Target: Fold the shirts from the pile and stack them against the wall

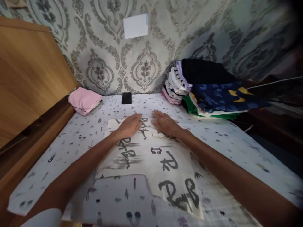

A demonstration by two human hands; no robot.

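Note:
A cream garment (142, 157) with dark lettering and a small brown badge lies spread on the white patterned cloth (82, 138). Its far edge is partly folded over. My left hand (131, 125) rests on the garment's far part, left of centre, palm down with the fingers flat. Across from it, my right hand (164, 123) lies palm down at the far right part of the garment, fingers stretched out. Neither hand grips anything. Some lettering is hidden under my left hand and forearm.
Folded clothes (205, 85) are stacked at the back right. A folded pink cloth (84, 100) sits at the back left, beside a wooden panel (30, 72). A black phone-like object (126, 98) lies near the patterned wall (104, 47), which bears a white paper (135, 26).

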